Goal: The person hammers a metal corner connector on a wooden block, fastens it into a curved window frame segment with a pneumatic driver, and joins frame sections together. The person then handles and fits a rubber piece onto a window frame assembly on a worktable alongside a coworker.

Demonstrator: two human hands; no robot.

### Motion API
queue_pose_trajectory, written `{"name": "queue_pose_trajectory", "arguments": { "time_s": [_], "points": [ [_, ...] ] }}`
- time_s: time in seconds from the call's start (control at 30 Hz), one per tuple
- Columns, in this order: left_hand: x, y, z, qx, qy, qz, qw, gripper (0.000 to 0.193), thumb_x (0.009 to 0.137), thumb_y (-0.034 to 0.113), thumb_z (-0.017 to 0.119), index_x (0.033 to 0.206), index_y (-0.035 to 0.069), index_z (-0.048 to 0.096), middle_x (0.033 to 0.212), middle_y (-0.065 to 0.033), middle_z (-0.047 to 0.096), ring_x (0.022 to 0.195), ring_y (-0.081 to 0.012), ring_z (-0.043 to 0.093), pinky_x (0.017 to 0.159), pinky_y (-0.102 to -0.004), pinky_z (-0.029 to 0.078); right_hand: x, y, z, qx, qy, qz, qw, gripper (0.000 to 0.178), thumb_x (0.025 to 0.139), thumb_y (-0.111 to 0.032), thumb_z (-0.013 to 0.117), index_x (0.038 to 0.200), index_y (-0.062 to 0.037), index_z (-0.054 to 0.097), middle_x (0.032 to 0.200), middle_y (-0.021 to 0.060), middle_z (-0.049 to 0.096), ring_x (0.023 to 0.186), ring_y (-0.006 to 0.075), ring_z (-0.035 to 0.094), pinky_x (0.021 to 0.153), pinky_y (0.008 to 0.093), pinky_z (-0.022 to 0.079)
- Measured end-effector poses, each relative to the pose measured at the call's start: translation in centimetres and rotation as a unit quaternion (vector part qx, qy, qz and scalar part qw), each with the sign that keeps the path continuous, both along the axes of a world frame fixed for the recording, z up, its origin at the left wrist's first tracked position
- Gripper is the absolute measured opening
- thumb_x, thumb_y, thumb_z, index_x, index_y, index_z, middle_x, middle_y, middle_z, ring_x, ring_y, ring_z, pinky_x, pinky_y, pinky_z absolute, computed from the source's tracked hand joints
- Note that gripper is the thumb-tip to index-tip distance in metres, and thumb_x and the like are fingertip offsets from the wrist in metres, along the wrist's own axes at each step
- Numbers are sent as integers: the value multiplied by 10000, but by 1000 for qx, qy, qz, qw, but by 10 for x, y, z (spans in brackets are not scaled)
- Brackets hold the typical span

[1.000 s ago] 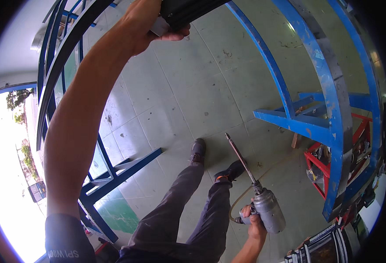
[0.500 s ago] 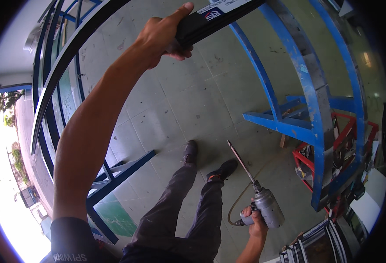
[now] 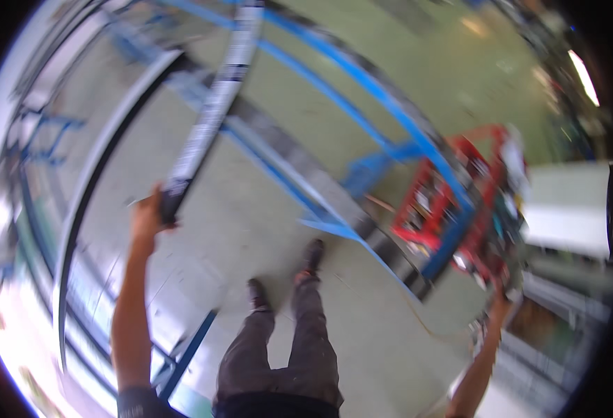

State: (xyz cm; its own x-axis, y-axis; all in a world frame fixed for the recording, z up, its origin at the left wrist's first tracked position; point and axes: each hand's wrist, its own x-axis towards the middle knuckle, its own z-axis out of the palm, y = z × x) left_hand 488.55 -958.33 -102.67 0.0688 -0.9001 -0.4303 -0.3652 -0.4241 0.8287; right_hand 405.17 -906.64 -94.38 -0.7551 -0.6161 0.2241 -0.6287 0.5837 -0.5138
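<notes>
My left hand (image 3: 150, 214) is closed around the near end of a long black profile bar (image 3: 209, 125) with a whitish printed strip along its face. The bar slants up and away across a blue metal trestle. Far to the right, my right hand (image 3: 500, 305) is stretched out beside a red metal rack (image 3: 418, 202). Motion blur smears its fingers. Whether it still has the grey pistol-grip power driver cannot be made out.
The blue trestle (image 3: 390, 115) with grey-padded top rails stands ahead. A curved-looking dark frame piece (image 3: 76, 216) rises at the left, near another blue stand (image 3: 191, 348). A thin hose (image 3: 425, 324) trails over the floor at the right. A white panel (image 3: 564, 212) is beyond the rack.
The view has swung to the right. My left hand, holding the bar, appears lower and farther left. My right arm has reached out right to the red rack; the driver no longer shows clearly.
</notes>
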Motion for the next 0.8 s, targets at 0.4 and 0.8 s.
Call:
{"name": "queue_pose_trajectory", "arguments": {
  "time_s": [0.4,0.8],
  "points": [
    [59,-8,56,171,167,225,945,1028,990,849,479,1412,-77,626,1113,-266,750,1015,-313,773,805,-400,640,-186,-185,-157,243,122,-29,962,461,965,-376,730,1228,3,732,1199,239,749,1075,434,714,962,510,548],
    [318,-88,-37,-223,368,652,624,447,1005,181,577,1365,-77,513,1377,-253,611,1208,-444,675,1071,-588,581,379,-438,35,13,-314,191,930,314,1055,-307,702,1134,-4,710,913,77,705,820,168,696,750,325,565]
  ]
}}
